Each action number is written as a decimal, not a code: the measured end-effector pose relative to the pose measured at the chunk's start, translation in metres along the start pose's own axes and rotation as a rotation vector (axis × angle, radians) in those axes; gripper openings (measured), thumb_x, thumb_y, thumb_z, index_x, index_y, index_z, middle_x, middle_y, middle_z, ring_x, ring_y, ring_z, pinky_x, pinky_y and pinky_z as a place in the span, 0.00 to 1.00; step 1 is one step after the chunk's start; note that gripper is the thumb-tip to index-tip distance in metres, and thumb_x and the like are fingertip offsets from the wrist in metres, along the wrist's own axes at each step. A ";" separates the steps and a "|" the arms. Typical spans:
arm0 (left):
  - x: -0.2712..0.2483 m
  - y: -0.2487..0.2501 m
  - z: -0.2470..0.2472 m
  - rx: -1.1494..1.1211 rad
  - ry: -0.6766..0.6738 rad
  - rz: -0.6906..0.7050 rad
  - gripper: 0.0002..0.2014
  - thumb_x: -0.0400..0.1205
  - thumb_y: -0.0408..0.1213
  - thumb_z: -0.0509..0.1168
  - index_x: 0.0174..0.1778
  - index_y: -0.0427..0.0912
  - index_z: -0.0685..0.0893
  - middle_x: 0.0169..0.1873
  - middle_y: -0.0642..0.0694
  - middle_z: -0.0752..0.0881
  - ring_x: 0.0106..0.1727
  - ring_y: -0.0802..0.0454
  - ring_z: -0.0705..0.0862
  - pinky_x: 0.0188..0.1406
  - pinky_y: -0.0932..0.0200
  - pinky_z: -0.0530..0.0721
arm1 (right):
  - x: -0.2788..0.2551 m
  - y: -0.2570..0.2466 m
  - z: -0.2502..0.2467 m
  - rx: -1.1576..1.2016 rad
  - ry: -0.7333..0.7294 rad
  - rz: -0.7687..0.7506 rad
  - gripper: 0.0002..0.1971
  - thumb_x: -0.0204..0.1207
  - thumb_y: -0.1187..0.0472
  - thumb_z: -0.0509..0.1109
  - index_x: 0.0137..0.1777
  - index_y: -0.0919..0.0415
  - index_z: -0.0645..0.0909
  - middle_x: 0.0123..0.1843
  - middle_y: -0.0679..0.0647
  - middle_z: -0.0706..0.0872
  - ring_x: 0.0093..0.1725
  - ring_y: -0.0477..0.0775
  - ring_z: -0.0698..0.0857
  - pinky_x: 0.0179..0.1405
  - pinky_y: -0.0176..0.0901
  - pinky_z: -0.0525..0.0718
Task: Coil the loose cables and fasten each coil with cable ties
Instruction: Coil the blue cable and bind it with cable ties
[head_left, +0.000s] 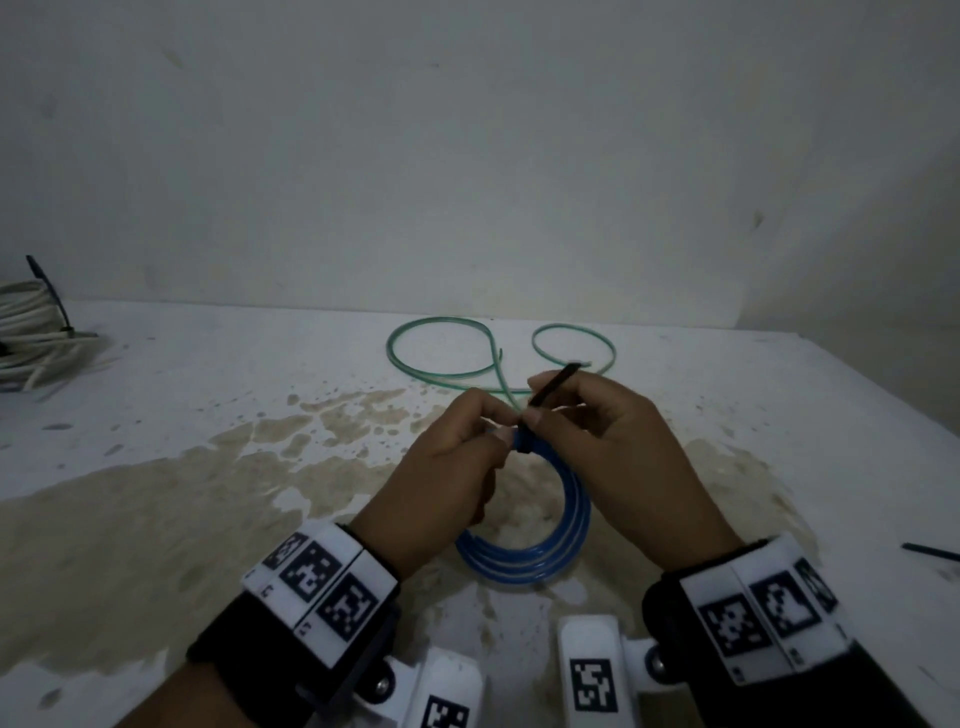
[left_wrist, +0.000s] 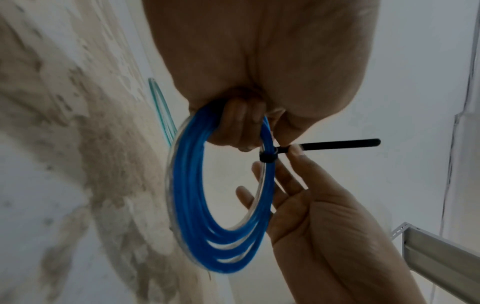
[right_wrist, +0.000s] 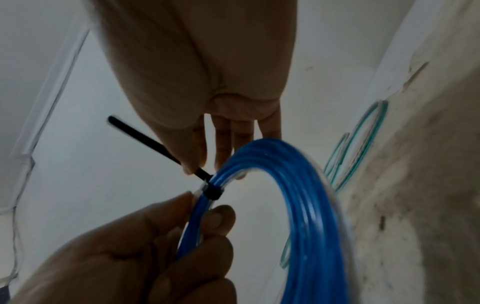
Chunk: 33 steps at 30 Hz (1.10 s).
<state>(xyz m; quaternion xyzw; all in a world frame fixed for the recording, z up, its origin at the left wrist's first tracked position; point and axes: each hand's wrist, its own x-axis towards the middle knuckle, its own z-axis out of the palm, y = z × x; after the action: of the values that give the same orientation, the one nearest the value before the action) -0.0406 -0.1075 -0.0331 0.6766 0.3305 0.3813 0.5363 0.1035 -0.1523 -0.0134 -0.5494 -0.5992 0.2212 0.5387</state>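
Blue coil: several loops of blue cable, held upright above the stained white surface, centre of head view. Black tie: wrapped round the coil at its 12 o'clock, band closed on the strands, free tail sticking out toward 1 o'clock. Left hand: fingers curled round the coil strands just left of the tie, thumb and forefinger pinching the bundle. Right hand: thumb and forefinger pinching the tie tail close to its head; remaining fingers extended and relaxed beside the coil. Green cable: loose, uncoiled, lying in two open loops on the surface at 12 o'clock beyond the hands. White coil: at 10 o'clock near the left edge, dark tie on it. Second black tie: lying flat on the surface at 3 o'clock, well apart from the hands. Plain white wall behind.
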 end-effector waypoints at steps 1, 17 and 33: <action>0.000 0.000 0.001 -0.019 -0.005 -0.026 0.05 0.87 0.33 0.55 0.48 0.38 0.75 0.24 0.44 0.68 0.21 0.53 0.63 0.19 0.60 0.61 | 0.000 0.002 -0.001 -0.015 -0.013 0.011 0.04 0.75 0.61 0.72 0.46 0.52 0.87 0.43 0.45 0.90 0.44 0.42 0.88 0.49 0.41 0.87; 0.000 -0.002 0.005 0.034 0.040 0.043 0.05 0.84 0.40 0.61 0.45 0.53 0.80 0.29 0.46 0.77 0.19 0.56 0.67 0.19 0.63 0.67 | 0.002 0.008 -0.001 -0.208 0.037 -0.237 0.04 0.74 0.63 0.74 0.41 0.60 0.89 0.41 0.50 0.85 0.46 0.41 0.82 0.44 0.25 0.77; 0.000 0.019 -0.005 -0.203 0.052 -0.126 0.09 0.88 0.32 0.51 0.50 0.37 0.76 0.29 0.47 0.71 0.19 0.56 0.60 0.18 0.65 0.59 | 0.009 -0.004 -0.009 -0.074 -0.087 0.017 0.07 0.73 0.57 0.74 0.45 0.42 0.84 0.44 0.40 0.89 0.42 0.39 0.88 0.44 0.33 0.85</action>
<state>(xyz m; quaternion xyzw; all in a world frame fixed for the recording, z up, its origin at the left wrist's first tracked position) -0.0443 -0.1087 -0.0133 0.5866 0.3458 0.3959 0.6161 0.1114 -0.1481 -0.0038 -0.5638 -0.6251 0.2274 0.4896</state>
